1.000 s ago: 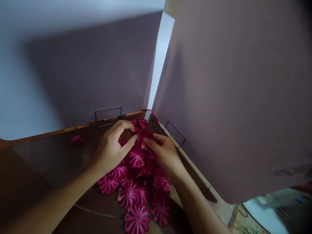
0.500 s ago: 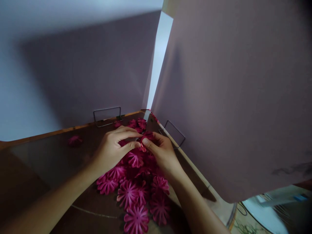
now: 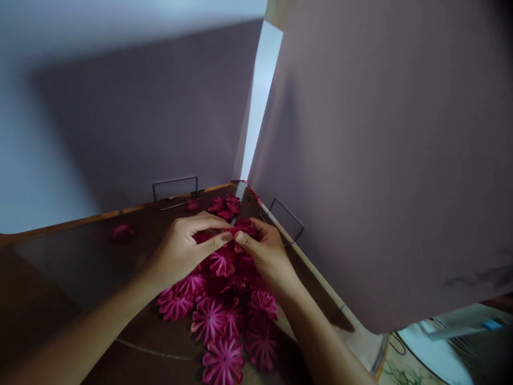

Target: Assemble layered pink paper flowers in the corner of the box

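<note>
The left hand and the right hand both pinch one pink flower above many loose flowers on the table, so the handling appears unfinished.

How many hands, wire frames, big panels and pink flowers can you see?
Hands: 2
Wire frames: 2
Big panels: 2
Pink flowers: at least 10; overlaps hide the exact count
Total: at least 16
</note>
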Tool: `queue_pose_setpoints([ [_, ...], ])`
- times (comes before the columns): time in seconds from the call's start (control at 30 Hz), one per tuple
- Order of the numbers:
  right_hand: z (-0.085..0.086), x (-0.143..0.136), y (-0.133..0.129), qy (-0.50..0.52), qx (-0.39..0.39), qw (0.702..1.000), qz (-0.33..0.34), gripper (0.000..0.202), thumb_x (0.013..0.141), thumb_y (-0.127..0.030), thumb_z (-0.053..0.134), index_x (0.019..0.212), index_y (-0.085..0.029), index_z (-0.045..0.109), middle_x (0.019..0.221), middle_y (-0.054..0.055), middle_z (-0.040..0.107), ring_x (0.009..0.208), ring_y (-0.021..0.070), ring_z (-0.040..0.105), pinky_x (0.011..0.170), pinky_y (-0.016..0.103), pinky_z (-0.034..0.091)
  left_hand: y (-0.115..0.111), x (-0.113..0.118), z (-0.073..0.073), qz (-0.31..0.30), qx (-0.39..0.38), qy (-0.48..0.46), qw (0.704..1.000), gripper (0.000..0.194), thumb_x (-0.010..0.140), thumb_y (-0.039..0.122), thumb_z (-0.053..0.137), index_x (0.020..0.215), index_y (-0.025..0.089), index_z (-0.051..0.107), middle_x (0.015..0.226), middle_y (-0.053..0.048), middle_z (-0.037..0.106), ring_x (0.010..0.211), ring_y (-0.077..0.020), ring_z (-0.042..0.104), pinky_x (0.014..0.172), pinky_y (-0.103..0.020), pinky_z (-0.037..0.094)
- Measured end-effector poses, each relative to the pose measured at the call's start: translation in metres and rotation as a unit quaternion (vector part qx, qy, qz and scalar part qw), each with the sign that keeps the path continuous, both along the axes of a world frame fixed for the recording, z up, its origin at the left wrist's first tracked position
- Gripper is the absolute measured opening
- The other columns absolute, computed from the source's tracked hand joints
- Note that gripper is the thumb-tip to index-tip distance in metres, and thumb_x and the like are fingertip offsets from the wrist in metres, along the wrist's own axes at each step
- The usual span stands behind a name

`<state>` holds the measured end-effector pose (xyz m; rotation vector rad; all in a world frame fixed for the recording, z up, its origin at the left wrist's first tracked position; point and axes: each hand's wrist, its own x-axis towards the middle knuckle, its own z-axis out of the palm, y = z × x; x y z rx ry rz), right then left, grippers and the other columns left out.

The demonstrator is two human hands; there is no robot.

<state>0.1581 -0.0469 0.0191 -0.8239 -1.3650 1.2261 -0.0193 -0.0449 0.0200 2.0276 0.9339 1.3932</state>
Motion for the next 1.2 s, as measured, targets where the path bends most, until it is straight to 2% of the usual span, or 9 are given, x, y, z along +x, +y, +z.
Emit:
queue_pose_setpoints([
  [0.27,0.003,0.0,-0.002,-0.007,-0.005,1.0,0.009,0.031,0.066,-0.041,0.083,0.067,-0.018,0.062,0.06,-0.002,0.06,0.056,0.0116,0.051,0.06,0.026,0.039,0.005,0.001,-0.003,-0.007,-0.102,-0.06,0.993,0.018,0.084,0.036,0.071,0.094,0.023,0.077,0.089,-0.001,0.076,0.083,-0.0157,0.069,0.077,-0.024,0.051],
  [0.53,0.004,0.002,-0.003,-0.03,0.008,0.999,0.013,0.03,0.07,-0.04,0.081,0.064,-0.018,0.06,0.061,-0.002,0.06,0.057,0.0118,0.052,0.06,0.026,0.039,0.014,-0.005,-0.009,0.027,-0.125,-0.124,0.984,0.015,0.081,0.035,0.074,0.089,0.022,0.077,0.083,-0.001,0.074,0.081,-0.0151,0.066,0.075,-0.023,0.048],
  [0.73,0.004,0.004,-0.002,-0.052,0.004,0.999,-0.013,0.028,0.073,-0.04,0.079,0.069,-0.018,0.062,0.062,-0.002,0.06,0.058,0.0115,0.053,0.06,0.025,0.04,0.013,-0.004,-0.008,-0.004,-0.168,-0.167,0.972,0.016,0.079,0.034,0.075,0.09,0.022,0.077,0.083,-0.001,0.074,0.08,-0.0153,0.065,0.073,-0.024,0.048],
  [0.93,0.005,0.006,-0.001,-0.057,0.012,0.998,-0.029,0.025,0.075,-0.039,0.077,0.071,-0.018,0.064,0.062,-0.002,0.062,0.058,0.0116,0.053,0.061,0.026,0.041,0.014,-0.004,-0.012,0.001,-0.186,-0.196,0.963,0.017,0.079,0.033,0.076,0.093,0.022,0.077,0.087,-0.002,0.074,0.082,-0.0145,0.065,0.073,-0.022,0.048],
  [1.03,0.004,0.006,0.0,-0.065,0.019,0.997,-0.038,0.025,0.075,-0.038,0.077,0.069,-0.019,0.062,0.061,-0.002,0.061,0.058,0.0115,0.052,0.06,0.026,0.039,0.013,-0.004,-0.011,-0.007,-0.183,-0.187,0.965,0.019,0.082,0.035,0.073,0.097,0.023,0.076,0.09,-0.002,0.075,0.083,-0.0153,0.066,0.073,-0.023,0.049],
  [1.2,0.002,0.004,0.001,-0.09,0.034,0.993,-0.064,0.021,0.075,-0.033,0.074,0.069,-0.019,0.059,0.06,-0.004,0.053,0.057,0.011,0.045,0.056,0.025,0.035,0.008,-0.005,-0.005,-0.043,-0.148,-0.063,0.986,0.029,0.088,0.041,0.065,0.106,0.02,0.074,0.1,-0.007,0.075,0.096,-0.0217,0.068,0.086,-0.029,0.051],
])
